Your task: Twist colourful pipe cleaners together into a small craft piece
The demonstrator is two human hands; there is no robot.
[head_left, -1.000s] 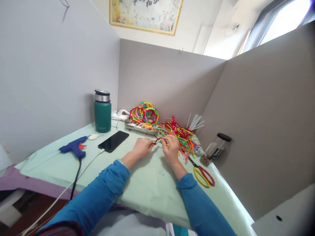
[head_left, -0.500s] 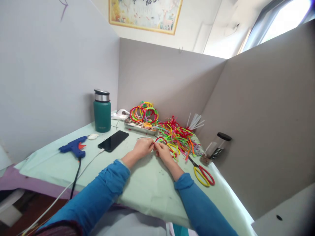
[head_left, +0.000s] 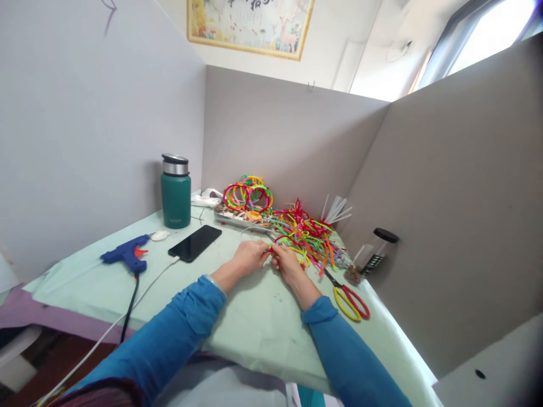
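My left hand and my right hand meet over the table's middle, fingers pinched together. A red pipe cleaner shows between their fingertips, and both hands grip it. Just beyond them curves a thin pale hoop-like strip; whether it joins the red piece is hidden by the fingers. Close past my right hand lies a tangled heap of coloured pipe cleaners, with yellow ones nearest the knuckles. Scissors with one yellow and one red handle rest to the right.
A metal tray with colourful pipe-cleaner hoops stands at the back. On the left are a green flask, a phone with its cable, and a blue glue gun. White sticks and a black-lidded jar stand right.
Both hands have shifted slightly to the right, still pinched together at the red pipe cleaner. The pale curved strip has moved right with them and shows more. Objects on the table stay put.
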